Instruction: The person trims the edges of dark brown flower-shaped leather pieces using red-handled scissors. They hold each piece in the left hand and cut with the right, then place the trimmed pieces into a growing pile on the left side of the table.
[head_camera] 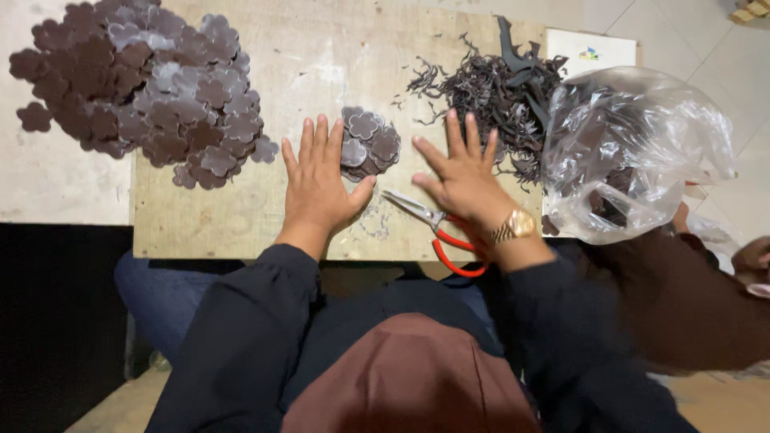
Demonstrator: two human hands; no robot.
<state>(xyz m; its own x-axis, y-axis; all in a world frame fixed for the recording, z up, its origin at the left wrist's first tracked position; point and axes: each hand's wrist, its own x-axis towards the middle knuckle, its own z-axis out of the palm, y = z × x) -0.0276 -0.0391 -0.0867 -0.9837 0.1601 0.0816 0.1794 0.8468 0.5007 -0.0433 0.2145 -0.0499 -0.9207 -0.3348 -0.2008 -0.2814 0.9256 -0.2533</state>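
My left hand (319,180) lies flat, fingers spread, on the wooden board (241,216), its fingertips touching a small pile of dark flower-shaped cutouts (370,144). My right hand (464,178), with a gold wristwatch, rests open on the board beside a heap of dark trimmed scraps (497,92). Red-handled scissors (437,228) lie on the board between the hands, partly under my right wrist. Neither hand holds anything.
A large heap of brown and grey flower cutouts (144,84) covers the board's far left corner. A clear plastic bag (630,152) with dark pieces sits at the right. Another person's hand (752,258) shows at the right edge. A white card (589,52) lies behind the scraps.
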